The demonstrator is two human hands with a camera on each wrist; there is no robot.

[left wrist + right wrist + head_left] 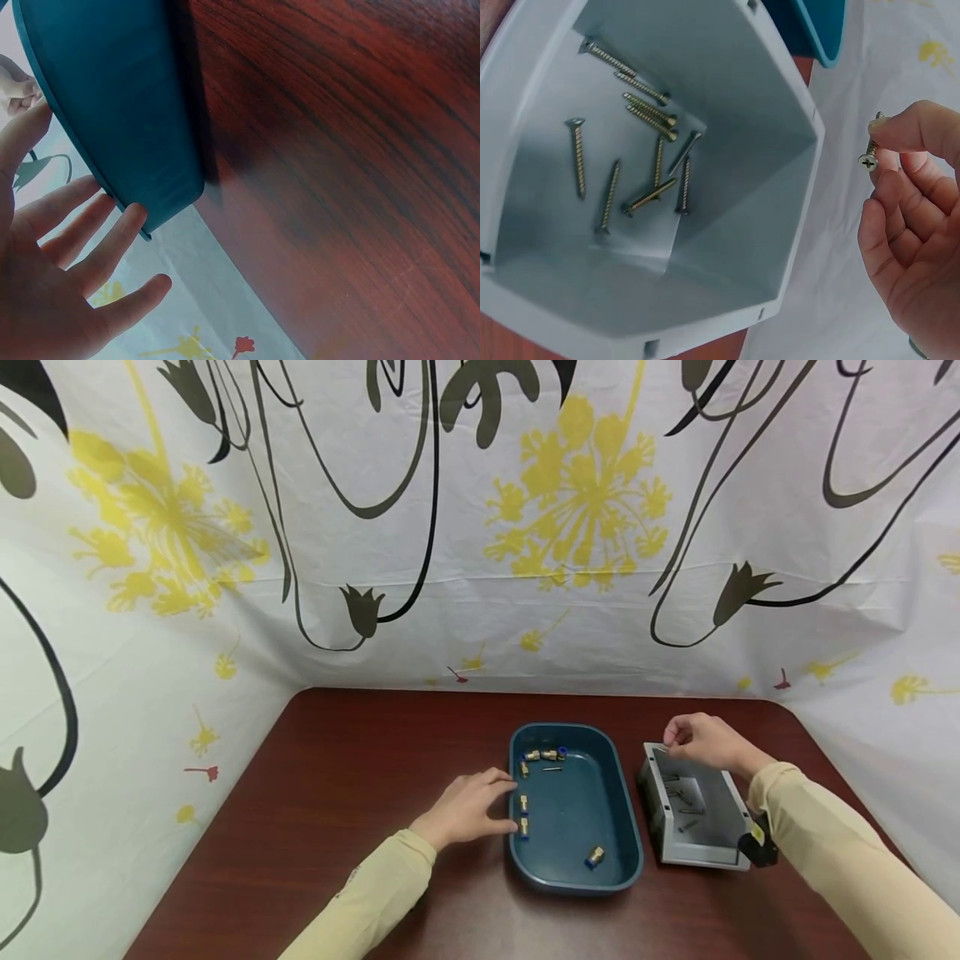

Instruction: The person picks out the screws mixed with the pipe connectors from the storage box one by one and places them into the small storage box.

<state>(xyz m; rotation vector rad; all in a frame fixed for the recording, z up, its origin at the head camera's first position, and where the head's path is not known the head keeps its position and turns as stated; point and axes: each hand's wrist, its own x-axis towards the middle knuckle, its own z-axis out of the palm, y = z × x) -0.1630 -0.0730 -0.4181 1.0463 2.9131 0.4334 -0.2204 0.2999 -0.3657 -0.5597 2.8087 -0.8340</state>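
Note:
My right hand (919,217) pinches a cross-head screw (872,146) between thumb and fingertips, over the far end of the grey box (712,865). Several long screws (577,157) lie scattered on the box floor. To its left stands a blue tray (577,888), which holds several brass fittings (596,857) with blue ends. A lone screw (552,768) lies among the fittings near the tray's far end. Fingers spread, my left hand (468,806) touches the tray's left rim and holds nothing. In the left wrist view, its fingertips rest along the tray edge.
Both containers stand on a dark red-brown wooden table (337,777), with a narrow gap between them. A white cloth (450,543) with yellow flowers and grey stems hangs behind the table and along its sides.

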